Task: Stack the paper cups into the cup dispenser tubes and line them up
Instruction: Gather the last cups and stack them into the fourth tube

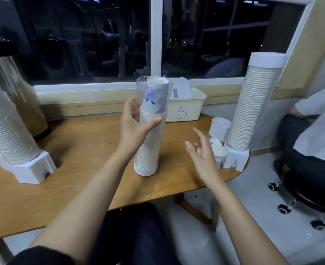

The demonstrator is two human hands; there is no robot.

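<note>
The left tube (6,127) and right tube (253,104) look full, the left hand (134,129) grips the nearly filled middle tube (154,104), and the right hand (202,155), spread and empty, hovers by leftover loose cups (219,151).

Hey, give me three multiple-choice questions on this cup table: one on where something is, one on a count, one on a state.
1. Where do the loose cups lie?
A in the white bin
B at the base of the right tube
C on the floor

2. How many dispenser tubes stand on the table?
A two
B three
C four

3. The right hand is:
A open and empty
B holding a cup
C flat on the table

Answers:
1 B: they lie against the right tube's white base.
2 B: left tube, middle tube and the right one.
3 A: its fingers are spread above the table, holding nothing.
</note>
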